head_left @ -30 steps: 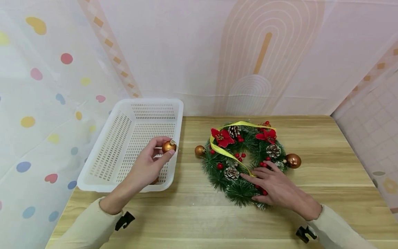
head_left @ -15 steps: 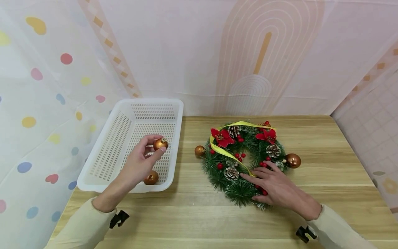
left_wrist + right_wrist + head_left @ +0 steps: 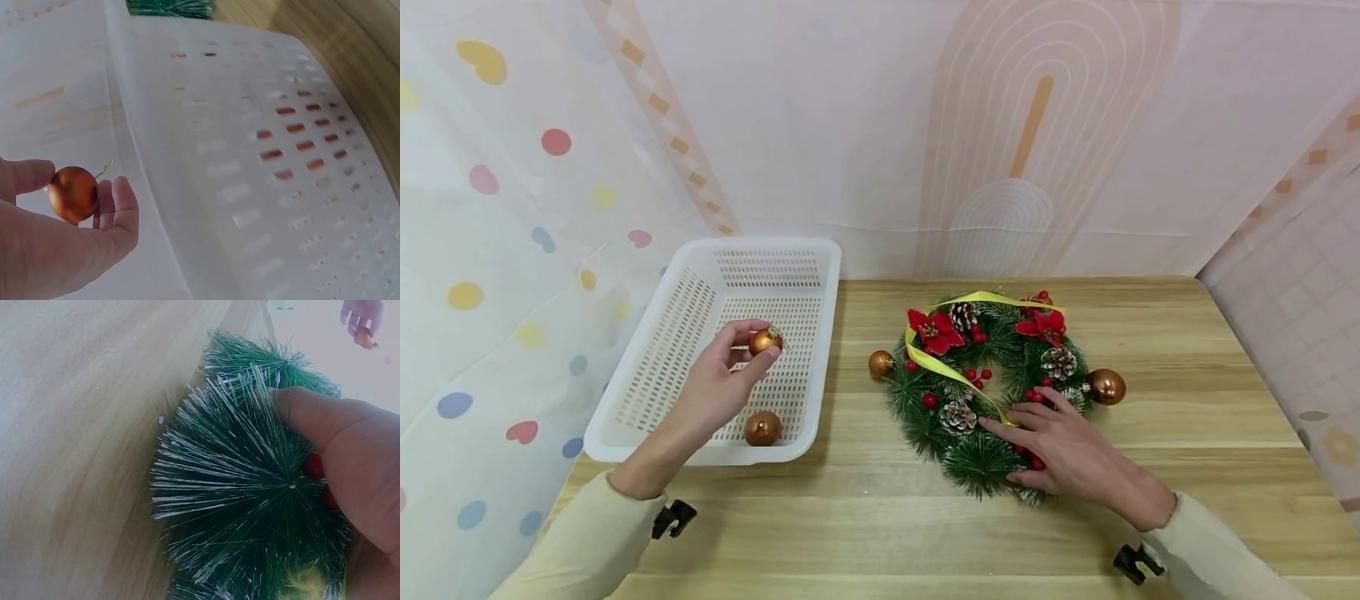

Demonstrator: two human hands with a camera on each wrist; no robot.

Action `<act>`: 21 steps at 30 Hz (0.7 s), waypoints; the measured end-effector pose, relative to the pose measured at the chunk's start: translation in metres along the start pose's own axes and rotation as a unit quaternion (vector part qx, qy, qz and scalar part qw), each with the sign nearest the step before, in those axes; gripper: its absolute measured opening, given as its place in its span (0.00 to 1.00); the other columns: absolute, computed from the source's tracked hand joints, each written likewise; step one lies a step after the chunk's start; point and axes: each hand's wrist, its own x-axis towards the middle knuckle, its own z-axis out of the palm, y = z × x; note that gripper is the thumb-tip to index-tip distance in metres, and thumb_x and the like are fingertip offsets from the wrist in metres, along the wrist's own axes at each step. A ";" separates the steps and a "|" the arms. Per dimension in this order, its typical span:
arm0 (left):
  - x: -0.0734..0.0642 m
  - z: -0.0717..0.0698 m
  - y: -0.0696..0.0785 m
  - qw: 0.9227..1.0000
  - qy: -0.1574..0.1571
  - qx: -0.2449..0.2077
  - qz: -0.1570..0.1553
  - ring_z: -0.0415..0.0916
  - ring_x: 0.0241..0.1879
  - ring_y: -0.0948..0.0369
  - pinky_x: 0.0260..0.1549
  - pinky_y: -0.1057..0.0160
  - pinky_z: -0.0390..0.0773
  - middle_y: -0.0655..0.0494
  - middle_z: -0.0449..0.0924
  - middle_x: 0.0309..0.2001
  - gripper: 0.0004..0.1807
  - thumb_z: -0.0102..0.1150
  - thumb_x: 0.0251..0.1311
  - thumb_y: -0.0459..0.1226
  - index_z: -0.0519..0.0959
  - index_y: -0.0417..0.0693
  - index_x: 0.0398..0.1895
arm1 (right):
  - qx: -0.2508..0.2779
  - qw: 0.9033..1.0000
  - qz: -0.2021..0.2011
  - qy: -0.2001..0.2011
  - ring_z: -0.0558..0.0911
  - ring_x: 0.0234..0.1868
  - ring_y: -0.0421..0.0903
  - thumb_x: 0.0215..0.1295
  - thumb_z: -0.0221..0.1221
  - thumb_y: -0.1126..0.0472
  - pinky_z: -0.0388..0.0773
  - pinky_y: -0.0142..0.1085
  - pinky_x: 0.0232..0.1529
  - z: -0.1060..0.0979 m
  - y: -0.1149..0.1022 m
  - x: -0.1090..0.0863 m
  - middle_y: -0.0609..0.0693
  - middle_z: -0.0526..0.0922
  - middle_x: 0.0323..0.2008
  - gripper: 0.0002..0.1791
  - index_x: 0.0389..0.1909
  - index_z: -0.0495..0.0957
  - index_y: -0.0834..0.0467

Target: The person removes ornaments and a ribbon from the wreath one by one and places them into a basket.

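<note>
My left hand (image 3: 718, 382) pinches a small shiny copper Christmas bauble (image 3: 763, 342) between thumb and fingers, over the white plastic basket (image 3: 831, 333). In the left wrist view a thin gold hanger sticks out from the bauble (image 3: 73, 194). Inside the basket, at its near right corner, lies a larger copper bauble (image 3: 763, 428). My right hand (image 3: 1066, 446) rests with fingers spread on the near right part of a green Christmas wreath (image 3: 981, 468). Its thumb (image 3: 300, 409) lies among the frosted needles in the right wrist view. The wreath carries pine cones, red berries, red poinsettias and a yellow ribbon (image 3: 936, 365).
A glittery copper bauble (image 3: 881, 362) sits at the wreath's left edge, and a bigger shiny one (image 3: 1107, 387) at its right edge. Everything stands on a wooden table (image 3: 865, 533). A patterned cloth wall (image 3: 880, 167) rises behind and along both sides.
My left hand has moved left with the small bauble, from the basket's right rim to over its inside, uncovering the larger bauble there. My right hand has stayed on the wreath.
</note>
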 end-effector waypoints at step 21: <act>0.010 -0.016 -0.014 1.000 -0.008 0.028 -0.012 0.69 0.56 0.50 0.37 0.65 0.75 0.43 0.68 0.60 0.28 0.53 0.71 0.51 0.65 0.47 0.66 | -0.008 1.000 -0.015 0.023 0.81 0.53 0.52 0.47 0.72 0.38 0.64 0.59 0.62 0.001 0.001 0.000 0.53 0.85 0.51 0.44 0.67 0.73 0.49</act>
